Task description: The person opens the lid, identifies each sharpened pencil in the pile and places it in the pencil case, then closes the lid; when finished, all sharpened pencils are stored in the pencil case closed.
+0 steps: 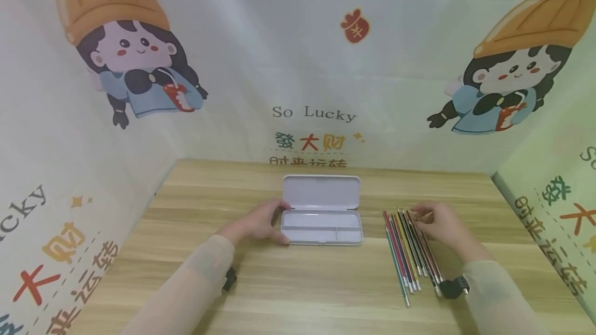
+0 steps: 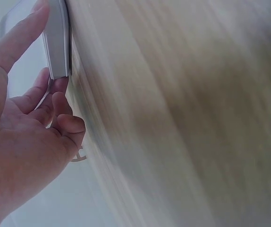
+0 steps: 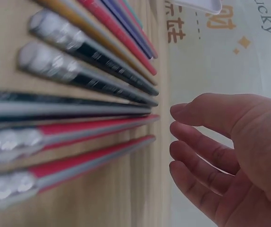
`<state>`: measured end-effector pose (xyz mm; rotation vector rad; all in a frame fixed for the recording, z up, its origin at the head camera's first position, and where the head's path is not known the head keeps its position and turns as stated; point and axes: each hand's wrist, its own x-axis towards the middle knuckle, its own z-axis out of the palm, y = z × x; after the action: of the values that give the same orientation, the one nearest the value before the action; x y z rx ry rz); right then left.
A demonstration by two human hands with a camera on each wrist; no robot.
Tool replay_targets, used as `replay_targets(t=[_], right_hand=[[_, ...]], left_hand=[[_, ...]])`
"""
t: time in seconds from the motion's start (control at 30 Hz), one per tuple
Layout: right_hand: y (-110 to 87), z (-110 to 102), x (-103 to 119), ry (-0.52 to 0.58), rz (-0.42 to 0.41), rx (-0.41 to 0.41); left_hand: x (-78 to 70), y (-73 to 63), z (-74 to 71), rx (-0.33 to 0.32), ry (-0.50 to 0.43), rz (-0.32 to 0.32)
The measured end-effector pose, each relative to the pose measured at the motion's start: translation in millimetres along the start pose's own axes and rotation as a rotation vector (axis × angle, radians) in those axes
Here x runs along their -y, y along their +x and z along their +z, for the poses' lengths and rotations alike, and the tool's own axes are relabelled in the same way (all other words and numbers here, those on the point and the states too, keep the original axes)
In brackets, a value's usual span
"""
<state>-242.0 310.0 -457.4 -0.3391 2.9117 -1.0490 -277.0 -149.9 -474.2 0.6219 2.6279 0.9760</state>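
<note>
A white pencil case [image 1: 307,235] lies with its lid [image 1: 321,192] raised at the back, showing a long compartment and smaller front ones with nothing in them. My left hand [image 1: 263,221] grips its left end, thumb at the front corner and fingers at the back corner; the left wrist view shows the thumb on the case's edge [image 2: 57,47]. To the right, several pencils [image 1: 407,246] lie side by side, eraser ends towards me. My right hand [image 1: 440,221] hovers at their far ends, fingers loosely bent. In the right wrist view nothing lies between its fingers [image 3: 190,172].
The wooden table [image 1: 326,293] ends at the back against a printed cloth [image 1: 233,66], which also rises on both sides. A black wrist device [image 1: 453,288] on the right arm sits beside the pencils' eraser ends.
</note>
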Motion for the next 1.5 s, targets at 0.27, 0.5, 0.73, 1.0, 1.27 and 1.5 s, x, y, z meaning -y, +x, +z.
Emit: replay_targets(t=[0.27, 0.5, 0.73, 1.0, 1.27, 1.5], right_hand=[[-11.5, -6.5, -6.2, -0.045, -0.005, -0.006], [-18.6, -6.0, -14.6, -0.083, 0.02, 0.016], [-19.9, -2.0, -18.2, -0.105, 0.051, 0.037], [-18.3, -0.7, -16.4, -0.156, 0.057, 0.025], [-16.0, -0.4, -15.8, -0.174, 0.063, 0.021], [-14.6, -0.2, -15.9, -0.207, 0.099, 0.013]], left_hand=[[1.6, -0.8, 1.0, -0.006, -0.01, 0.0], [2.8, 1.1, 0.7, 0.002, -0.011, -0.005], [2.0, 0.9, 1.1, 0.012, 0.006, -0.013], [1.0, 2.0, 0.0, 0.011, 0.008, -0.006], [1.9, 0.9, 0.0, 0.01, -0.005, -0.007], [2.8, 0.4, 0.4, 0.007, -0.01, -0.005]])
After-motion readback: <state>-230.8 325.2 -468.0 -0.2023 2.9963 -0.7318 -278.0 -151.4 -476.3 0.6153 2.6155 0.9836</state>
